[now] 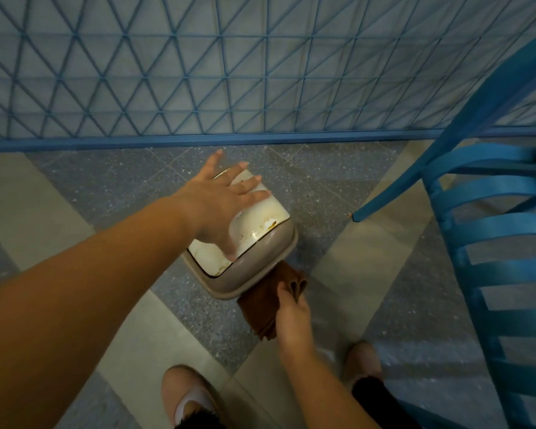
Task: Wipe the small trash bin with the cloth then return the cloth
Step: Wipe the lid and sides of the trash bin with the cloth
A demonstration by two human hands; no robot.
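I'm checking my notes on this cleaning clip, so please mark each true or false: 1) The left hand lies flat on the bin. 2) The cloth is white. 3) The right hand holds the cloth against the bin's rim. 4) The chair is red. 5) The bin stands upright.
1) True: the left hand rests with straight fingers on the small trash bin.
2) False: the cloth is brown.
3) True: the right hand grips it at the tan rim.
4) False: the chair is blue.
5) False: the bin is tipped over, rim toward the person.
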